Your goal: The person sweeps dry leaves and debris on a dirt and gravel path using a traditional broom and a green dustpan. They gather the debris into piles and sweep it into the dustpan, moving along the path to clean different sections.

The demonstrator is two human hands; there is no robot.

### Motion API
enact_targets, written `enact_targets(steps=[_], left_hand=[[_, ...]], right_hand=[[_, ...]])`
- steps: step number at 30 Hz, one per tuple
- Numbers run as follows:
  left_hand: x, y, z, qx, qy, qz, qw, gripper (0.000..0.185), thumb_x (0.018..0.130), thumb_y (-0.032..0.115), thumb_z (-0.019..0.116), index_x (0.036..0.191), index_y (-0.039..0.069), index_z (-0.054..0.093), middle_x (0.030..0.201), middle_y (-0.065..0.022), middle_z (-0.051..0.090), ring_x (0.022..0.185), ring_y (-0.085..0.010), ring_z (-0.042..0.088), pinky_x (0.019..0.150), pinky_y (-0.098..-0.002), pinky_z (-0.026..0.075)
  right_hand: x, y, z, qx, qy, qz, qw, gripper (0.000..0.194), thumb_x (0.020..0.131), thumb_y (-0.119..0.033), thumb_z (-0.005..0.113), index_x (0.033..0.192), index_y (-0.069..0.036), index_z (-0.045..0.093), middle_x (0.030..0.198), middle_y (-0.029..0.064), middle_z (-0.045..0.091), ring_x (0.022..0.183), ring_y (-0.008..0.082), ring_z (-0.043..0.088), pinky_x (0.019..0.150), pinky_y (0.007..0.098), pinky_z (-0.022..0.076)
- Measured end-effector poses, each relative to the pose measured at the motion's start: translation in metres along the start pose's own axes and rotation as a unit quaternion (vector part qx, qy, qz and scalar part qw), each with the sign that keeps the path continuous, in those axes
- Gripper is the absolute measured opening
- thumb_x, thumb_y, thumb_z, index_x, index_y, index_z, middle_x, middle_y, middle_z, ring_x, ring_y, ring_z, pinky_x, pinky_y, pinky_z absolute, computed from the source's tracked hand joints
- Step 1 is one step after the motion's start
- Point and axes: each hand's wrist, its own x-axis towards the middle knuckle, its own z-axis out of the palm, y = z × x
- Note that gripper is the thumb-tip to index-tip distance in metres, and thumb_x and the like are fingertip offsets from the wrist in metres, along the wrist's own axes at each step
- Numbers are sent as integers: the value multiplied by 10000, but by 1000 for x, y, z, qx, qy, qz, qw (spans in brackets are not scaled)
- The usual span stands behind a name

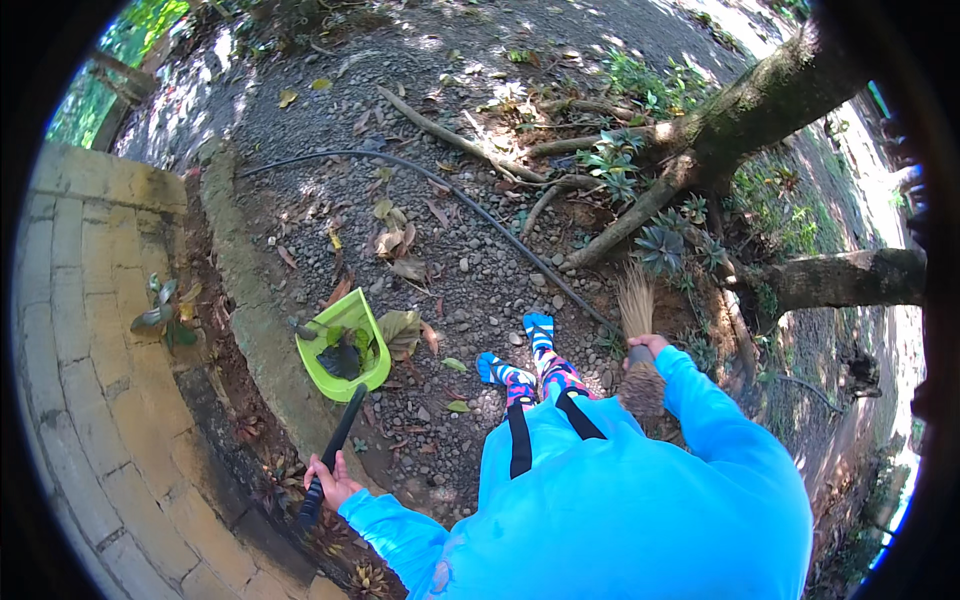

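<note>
My left hand (332, 480) is closed around the black handle (343, 431) of a lime-green dustpan (381, 360). Inside the pan lie a dark leaf (340, 361) and some green leaves. Large dry leaves (400, 331) lie on the gravel against its right side. On the other side, my right hand (646, 348) grips a soft broom by its short, thick binding. The pale bristles (636, 300) point away from me, near the tree roots, and the broad brown end (642, 390) reaches back beside my blue shirt.
A black hose (480, 210) curves across the gravel ahead. Thick tree roots (637, 210) and a trunk (772, 97) rise at the right, with small spiky plants (660, 247). Along the left run a low concrete curb (255, 300) and a block wall (97, 337). Dry leaves (394, 240) are scattered ahead.
</note>
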Motion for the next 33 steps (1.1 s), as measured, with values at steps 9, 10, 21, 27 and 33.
enact_targets(steps=[9,10,21,27,33], left_hand=[[-5,7,-5,-18,10,15,1000,168,812,122,565,892,24,455,1046,-180,508,943,-262,531,686,-398,553],[-6,8,-8,-27,23,6,999,169,814,125,562,892,21,453,1042,-176,510,944,-259,531,687,-400,553],[-20,6,-48,-34,87,2,996,168,825,132,551,923,42,448,1027,-139,523,928,-226,528,675,-347,543],[-24,-3,-74,-55,116,18,992,169,781,127,603,894,98,480,1076,-128,495,957,-242,490,686,-356,512],[-34,-8,-82,-63,162,2,985,182,785,151,599,902,96,470,1043,-98,507,929,-231,501,686,-352,512]], right_hand=[[-43,23,35,-57,-244,-83,965,540,693,-114,578,1169,-107,324,775,193,514,546,329,568,493,452,488],[-55,25,31,-63,-246,-74,964,573,692,-96,570,1194,-114,297,794,190,484,551,339,569,492,460,492],[90,3,218,-137,-256,-30,957,178,691,-179,601,790,-35,565,700,147,598,599,299,595,603,423,489],[72,-8,241,-190,-325,-165,912,421,667,-68,593,1043,-90,405,763,147,529,561,332,572,487,472,497],[97,-22,285,-259,10,-381,888,581,474,-33,746,1006,-30,511,892,69,578,785,224,556,752,324,445]])
